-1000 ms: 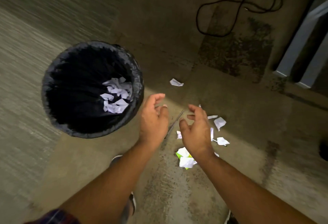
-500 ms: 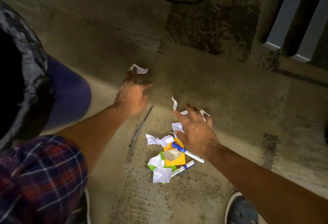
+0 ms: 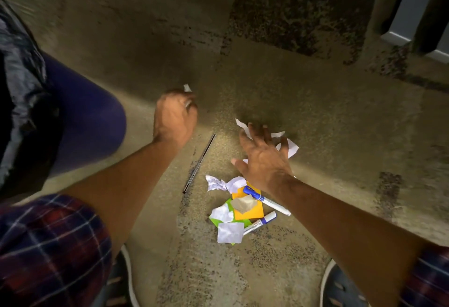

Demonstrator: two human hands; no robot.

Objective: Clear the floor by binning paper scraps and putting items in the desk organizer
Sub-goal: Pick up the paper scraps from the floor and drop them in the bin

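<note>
Head view, looking down at a speckled floor. The left hand is curled closed around a white paper scrap, of which only a corner shows above the knuckles. The right hand is spread wide and empty, palm down, its fingertips over a cluster of torn white scraps lying flat on the floor. Nearer the person lies a small heap: crumpled white paper, a flat white square, an orange sticky pad over a green one, a brownish wad on top, and two blue-capped markers beside it. A thin dark pen lies apart, between the two forearms. The bin, lined with a black bag, stands at the left edge, close to the left elbow.

Handling, as judged: the scraps are weightless, limp and lie flush with the floor, so they are best gathered by raking several together with the fingertips and pinching the bunch, rather than lifted singly; a loose grip would let them flutter out. The markers and pen are rigid, light and prone to roll, and are best taken across the barrel near mid-length. No desk organizer is visible.
</note>
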